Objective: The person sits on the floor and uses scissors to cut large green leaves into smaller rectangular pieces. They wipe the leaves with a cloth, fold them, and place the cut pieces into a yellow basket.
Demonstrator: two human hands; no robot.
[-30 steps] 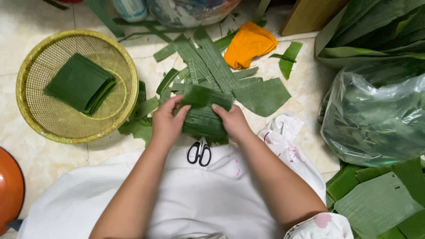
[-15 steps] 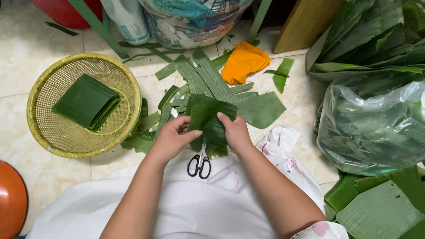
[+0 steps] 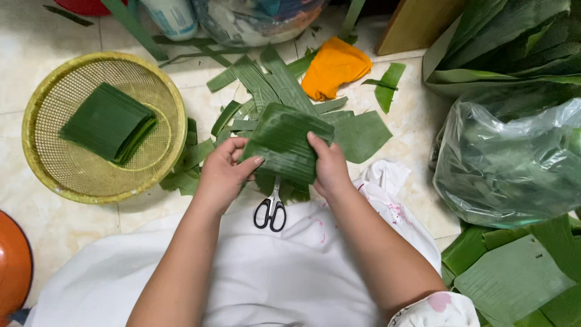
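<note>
Squaring a stack of cut banana leaves [image 3: 283, 144]
Left hand [image 3: 223, 172] and right hand [image 3: 330, 169] pinch its sides above the scissors [image 3: 271, 209]; next calls for evening the edges.

Bare forearms, a short white sleeve [image 3: 436, 310] with pink floral print at the right arm, white garment [image 3: 254, 284] over the lap.

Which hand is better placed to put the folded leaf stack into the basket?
Left, probably. The left hand grips the folded leaf stack on the side towards the yellow basket, which sits to the left. The right hand holds the far side.
</note>
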